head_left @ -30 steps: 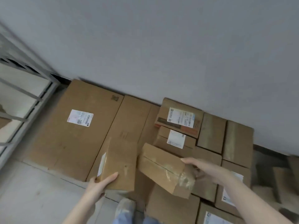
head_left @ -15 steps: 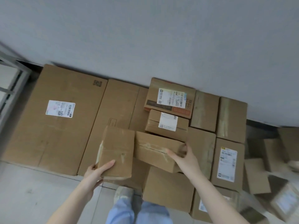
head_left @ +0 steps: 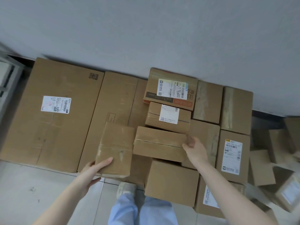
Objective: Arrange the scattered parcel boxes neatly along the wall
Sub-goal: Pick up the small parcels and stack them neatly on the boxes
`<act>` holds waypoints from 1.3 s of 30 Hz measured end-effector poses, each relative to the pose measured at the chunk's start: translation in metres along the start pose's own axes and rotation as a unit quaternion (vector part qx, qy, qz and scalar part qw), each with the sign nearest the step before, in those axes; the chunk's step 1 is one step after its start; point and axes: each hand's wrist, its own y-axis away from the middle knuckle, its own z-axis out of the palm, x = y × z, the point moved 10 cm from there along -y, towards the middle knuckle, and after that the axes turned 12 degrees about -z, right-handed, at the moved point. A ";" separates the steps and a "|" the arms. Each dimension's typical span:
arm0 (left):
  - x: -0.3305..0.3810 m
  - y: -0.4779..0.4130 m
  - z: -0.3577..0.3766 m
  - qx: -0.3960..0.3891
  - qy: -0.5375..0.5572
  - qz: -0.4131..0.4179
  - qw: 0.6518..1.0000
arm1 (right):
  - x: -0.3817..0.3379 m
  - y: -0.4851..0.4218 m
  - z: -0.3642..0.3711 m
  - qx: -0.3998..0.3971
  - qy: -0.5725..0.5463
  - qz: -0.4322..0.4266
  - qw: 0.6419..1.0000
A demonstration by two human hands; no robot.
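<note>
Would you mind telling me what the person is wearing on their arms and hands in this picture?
The left forearm and right forearm are bare, with no sleeves in view. The left hand and right hand carry no gloves, and I can see no watch, bracelet or ring. Below them, light blue trousers and a pale shoe show.
</note>
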 end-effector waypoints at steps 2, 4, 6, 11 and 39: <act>-0.004 -0.005 0.007 -0.010 -0.003 -0.005 1.000 | 0.000 0.003 -0.004 0.016 0.032 -0.012 0.999; -0.009 -0.012 0.010 -0.012 0.009 -0.022 1.000 | -0.006 0.008 0.003 0.004 0.058 -0.048 0.997; -0.015 -0.017 0.010 -0.018 0.019 -0.038 0.999 | -0.012 0.014 0.015 -0.037 0.121 -0.084 0.988; -0.019 -0.022 0.006 -0.038 0.036 -0.042 0.998 | -0.014 0.017 0.029 -0.074 0.257 -0.102 0.958; 0.061 -0.043 0.035 0.028 -0.541 0.140 0.829 | 0.014 0.045 0.021 -0.045 0.132 -0.064 0.988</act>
